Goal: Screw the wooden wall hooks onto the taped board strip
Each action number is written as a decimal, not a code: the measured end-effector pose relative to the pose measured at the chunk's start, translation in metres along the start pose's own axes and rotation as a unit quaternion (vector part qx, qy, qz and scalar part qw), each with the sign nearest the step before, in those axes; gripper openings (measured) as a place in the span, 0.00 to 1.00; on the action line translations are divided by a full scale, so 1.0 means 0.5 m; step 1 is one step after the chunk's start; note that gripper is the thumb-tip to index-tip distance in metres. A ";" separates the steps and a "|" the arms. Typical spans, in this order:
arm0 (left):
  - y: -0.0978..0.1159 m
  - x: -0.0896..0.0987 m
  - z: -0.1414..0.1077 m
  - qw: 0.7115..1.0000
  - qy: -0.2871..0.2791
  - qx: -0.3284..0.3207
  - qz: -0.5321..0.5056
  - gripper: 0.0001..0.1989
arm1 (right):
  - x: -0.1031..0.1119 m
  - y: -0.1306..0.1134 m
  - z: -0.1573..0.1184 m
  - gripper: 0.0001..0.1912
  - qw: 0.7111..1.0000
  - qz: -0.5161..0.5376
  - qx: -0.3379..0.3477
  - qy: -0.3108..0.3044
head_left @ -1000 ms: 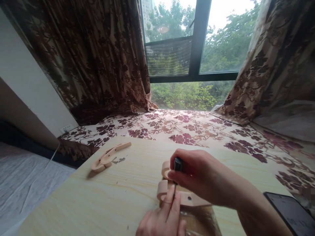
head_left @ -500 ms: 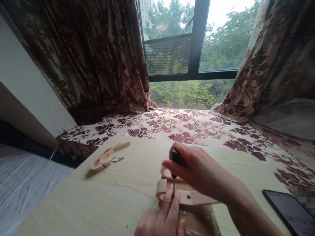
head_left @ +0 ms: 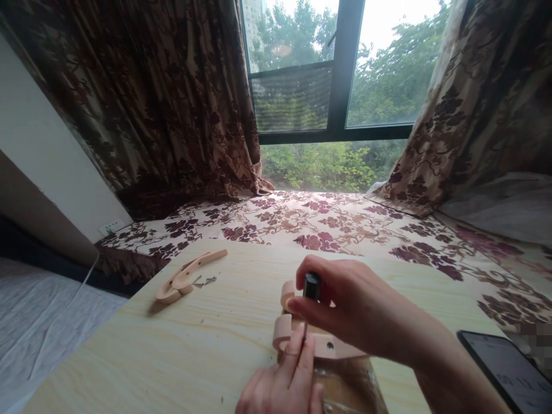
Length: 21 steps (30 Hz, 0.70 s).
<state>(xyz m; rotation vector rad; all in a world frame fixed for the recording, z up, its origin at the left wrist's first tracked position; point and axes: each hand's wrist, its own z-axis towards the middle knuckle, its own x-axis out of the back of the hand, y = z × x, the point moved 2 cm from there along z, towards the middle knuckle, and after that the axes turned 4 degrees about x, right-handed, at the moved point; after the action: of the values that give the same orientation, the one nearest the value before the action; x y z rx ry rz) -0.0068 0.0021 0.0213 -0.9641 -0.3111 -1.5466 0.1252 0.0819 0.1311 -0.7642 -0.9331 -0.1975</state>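
A pale wood-grain table (head_left: pixel 185 362) stands before a window (head_left: pixel 338 86). On it, a screwdriver (head_left: pixel 312 287) points down at a curved wooden strip (head_left: pixel 344 347) on a brown block (head_left: pixel 351 384). The right hand (head_left: pixel 351 305) grips its handle, fingers curled; the left hand (head_left: pixel 282 379) has two fingers flanking the shaft, pinching or not I cannot tell. Farther left lie screws (head_left: pixel 210 280); right, a phone (head_left: pixel 509 371).

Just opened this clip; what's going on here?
A person's right hand grips a black-handled screwdriver upright, its shaft running down to a curved wooden piece. The left hand sits at the shaft's lower end. More curved pieces lie to the left on the table, beside what look like small screws.
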 end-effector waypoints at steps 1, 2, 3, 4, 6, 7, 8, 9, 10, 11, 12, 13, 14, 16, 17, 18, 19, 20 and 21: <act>0.000 -0.001 -0.001 1.000 0.000 -0.002 0.000 0.20 | 0.001 -0.002 -0.003 0.05 1.000 0.024 0.013 -0.013; 0.000 -0.001 -0.002 1.000 0.002 -0.004 0.000 0.20 | 0.001 -0.003 -0.005 0.02 0.998 0.043 0.023 -0.026; 0.000 -0.001 -0.001 1.000 0.002 -0.004 0.000 0.21 | 0.000 -0.004 -0.006 0.02 0.998 0.053 0.027 -0.035; 0.000 0.000 0.000 1.000 0.002 -0.004 -0.001 0.21 | -0.001 -0.003 -0.005 0.02 0.998 0.051 0.022 -0.038; 0.001 0.003 0.006 1.000 -0.001 -0.005 -0.005 0.21 | -0.005 0.000 0.001 0.09 0.999 0.023 0.000 -0.023; 0.001 0.005 0.009 1.000 -0.001 -0.005 -0.005 0.22 | -0.007 0.002 0.005 0.12 1.000 0.004 -0.012 -0.008; 0.002 0.008 0.013 1.000 0.002 -0.004 -0.006 0.22 | -0.008 0.004 0.009 0.14 1.000 -0.012 -0.021 0.007; 0.002 0.010 0.016 1.000 0.005 -0.004 -0.006 0.22 | -0.008 0.006 0.011 0.15 0.999 -0.022 -0.026 0.018; 0.002 0.013 0.019 1.000 0.008 -0.003 -0.007 0.22 | -0.008 0.007 0.012 0.15 0.999 -0.025 -0.025 0.023; 0.001 0.016 0.020 1.000 0.012 0.000 -0.009 0.22 | -0.007 0.007 0.011 0.13 0.999 -0.019 -0.020 0.022; 0.001 0.018 0.022 1.000 0.017 0.003 -0.011 0.22 | -0.005 0.006 0.008 0.10 1.000 -0.005 -0.011 0.013; 0.000 0.020 0.022 1.000 0.022 0.006 -0.013 0.22 | -0.003 0.005 0.004 0.07 1.000 0.015 0.002 0.001; 0.000 0.022 0.022 1.000 0.025 0.009 -0.015 0.22 | -0.002 0.004 -0.001 0.04 0.999 0.036 0.013 -0.012; -0.002 0.023 0.021 0.999 0.027 0.010 -0.018 0.23 | 0.000 0.003 -0.006 0.02 0.997 0.063 0.024 -0.031; -0.002 0.022 0.021 1.000 0.021 0.008 -0.019 0.23 | 0.000 0.003 -0.006 0.04 0.997 0.063 0.020 -0.033; -0.002 0.020 0.020 1.000 0.018 0.005 -0.020 0.23 | -0.001 0.004 -0.004 0.06 0.998 0.054 0.012 -0.029; -0.003 0.018 0.020 1.000 0.015 0.004 -0.021 0.22 | -0.003 0.005 0.000 0.09 0.999 0.038 0.000 -0.019; -0.003 0.016 0.019 1.000 0.013 0.003 -0.022 0.22 | -0.004 0.006 0.004 0.11 1.000 0.017 -0.013 -0.006; -0.003 0.015 0.019 1.000 0.014 0.002 -0.024 0.22 | -0.004 0.007 0.008 0.13 1.000 -0.005 -0.024 0.009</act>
<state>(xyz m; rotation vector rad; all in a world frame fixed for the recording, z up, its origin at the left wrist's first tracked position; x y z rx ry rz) -0.0039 0.0039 0.0329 -0.9364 -0.3194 -1.6011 0.1229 0.0870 0.1290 -0.8015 -0.9173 -0.2365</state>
